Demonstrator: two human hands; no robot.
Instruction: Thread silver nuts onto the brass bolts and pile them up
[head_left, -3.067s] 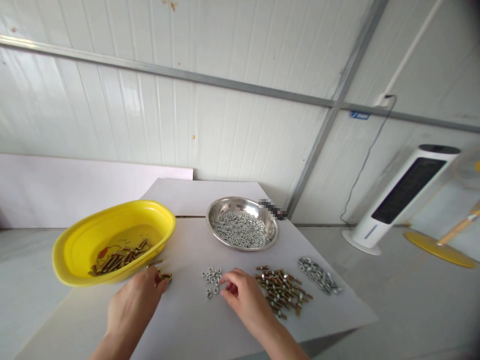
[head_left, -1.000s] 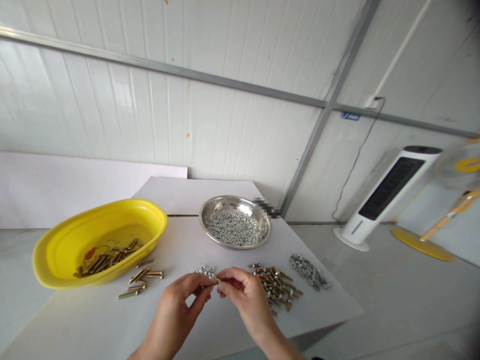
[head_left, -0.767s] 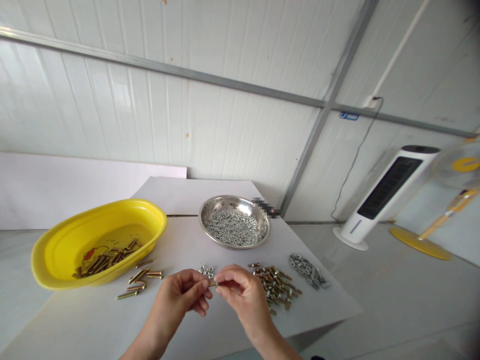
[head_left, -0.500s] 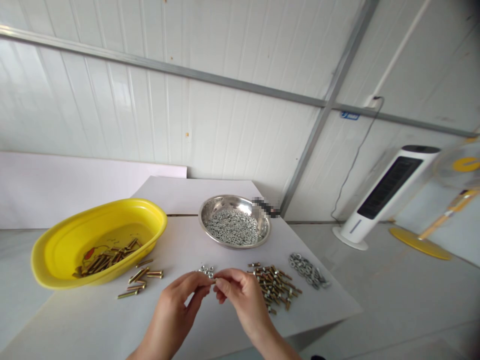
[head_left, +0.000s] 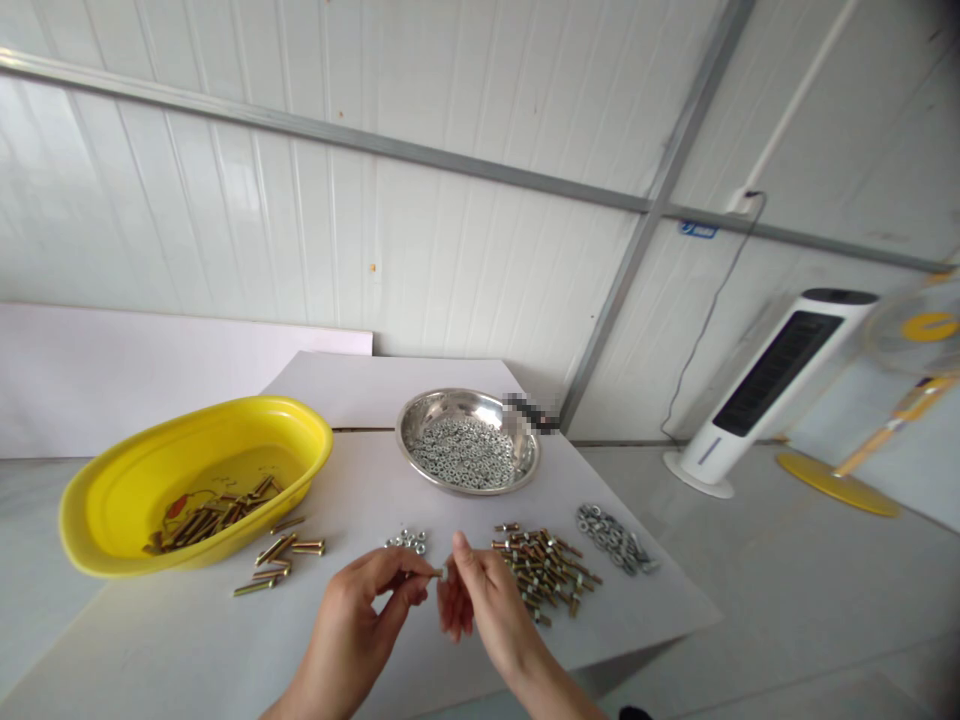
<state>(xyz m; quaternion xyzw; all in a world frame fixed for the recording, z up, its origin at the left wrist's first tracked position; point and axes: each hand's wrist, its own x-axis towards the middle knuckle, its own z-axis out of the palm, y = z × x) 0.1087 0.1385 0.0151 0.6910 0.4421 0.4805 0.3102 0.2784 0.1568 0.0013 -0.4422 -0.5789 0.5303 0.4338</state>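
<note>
My left hand (head_left: 367,610) pinches a brass-coloured bolt (head_left: 430,573) by one end and holds it level above the white table (head_left: 187,650). My right hand (head_left: 480,600) meets it at the bolt's other end, thumb up and fingers curled around a small silver nut (head_left: 444,573). Just behind my fingers lies a small cluster of loose nuts (head_left: 407,540). A few loose bolts (head_left: 279,562) lie to the left of my hands.
A yellow oval basin (head_left: 105,500) with bolts inside stands at the left. A steel bowl (head_left: 525,440) full of nuts is at the back. Right of my hands lie a pile of assembled bolts (head_left: 544,567) and a heap of washers (head_left: 611,538). A tower fan (head_left: 772,385) stands on the floor.
Three seconds ago my hands were down on the table, among the bolts and the nuts. Both have since risen and met at the middle; the right thumb now points up at the bolt's tip.
</note>
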